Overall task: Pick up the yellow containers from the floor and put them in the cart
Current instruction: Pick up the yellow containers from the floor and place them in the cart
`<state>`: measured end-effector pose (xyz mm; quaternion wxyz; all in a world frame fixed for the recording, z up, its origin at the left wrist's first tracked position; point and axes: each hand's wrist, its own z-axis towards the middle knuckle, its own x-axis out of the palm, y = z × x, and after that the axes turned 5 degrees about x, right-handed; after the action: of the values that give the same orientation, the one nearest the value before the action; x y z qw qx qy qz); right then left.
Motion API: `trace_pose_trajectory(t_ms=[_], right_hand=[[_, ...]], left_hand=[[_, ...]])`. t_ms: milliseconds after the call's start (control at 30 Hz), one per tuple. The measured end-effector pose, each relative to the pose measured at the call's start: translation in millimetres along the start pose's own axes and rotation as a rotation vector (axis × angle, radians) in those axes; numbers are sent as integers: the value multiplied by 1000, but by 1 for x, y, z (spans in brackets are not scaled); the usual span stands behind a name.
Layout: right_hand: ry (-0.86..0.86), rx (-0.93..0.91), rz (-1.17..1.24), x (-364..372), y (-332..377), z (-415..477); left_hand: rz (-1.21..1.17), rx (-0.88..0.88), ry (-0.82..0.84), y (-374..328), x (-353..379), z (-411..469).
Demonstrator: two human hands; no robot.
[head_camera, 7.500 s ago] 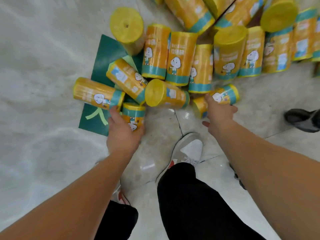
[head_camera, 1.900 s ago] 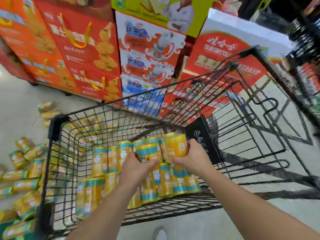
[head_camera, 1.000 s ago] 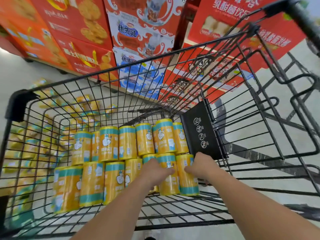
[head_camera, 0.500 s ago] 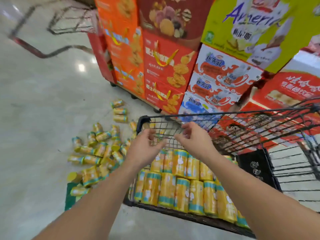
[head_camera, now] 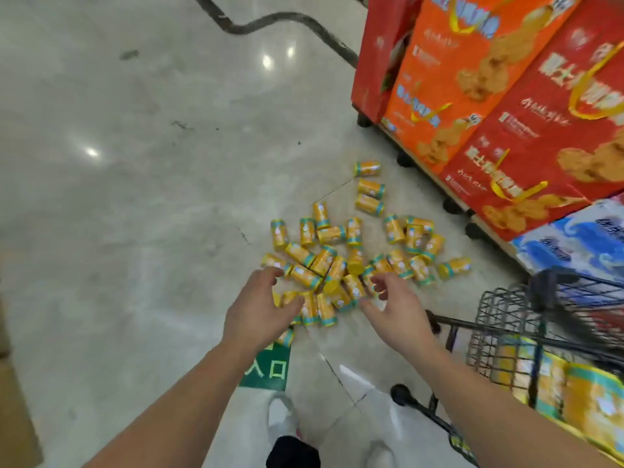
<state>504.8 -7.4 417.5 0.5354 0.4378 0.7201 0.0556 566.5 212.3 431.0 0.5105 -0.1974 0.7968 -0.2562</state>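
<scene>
Several yellow containers (head_camera: 341, 261) with teal bands lie scattered in a pile on the pale floor, ahead of me. My left hand (head_camera: 260, 312) hovers over the near left edge of the pile, fingers spread, holding nothing. My right hand (head_camera: 396, 309) is out over the near right side, fingers curled apart, also empty. The black wire cart (head_camera: 499, 325) stands at the lower right, and yellow containers (head_camera: 574, 390) show through its mesh.
Stacked red and orange gift boxes (head_camera: 499, 96) on a low pallet line the right side, with blue boxes (head_camera: 580, 238) below them. A green floor sticker (head_camera: 266, 369) lies under the near containers. A cardboard box edge (head_camera: 13, 400) is at the far left.
My view has swung from the cart down to the pile on the floor. Both hands left the cart, where they set containers down, and now reach empty toward the pile.
</scene>
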Motion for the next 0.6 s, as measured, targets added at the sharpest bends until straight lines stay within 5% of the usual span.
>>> trace_pose_trajectory(t_ms=[367,600], right_hand=[[138,257,-116,259,-154,177],[101,184,-161,370,-267,292]], left_hand=[[-262,-645,9,260,219,97],[-438,-881,-49,367,371,159]])
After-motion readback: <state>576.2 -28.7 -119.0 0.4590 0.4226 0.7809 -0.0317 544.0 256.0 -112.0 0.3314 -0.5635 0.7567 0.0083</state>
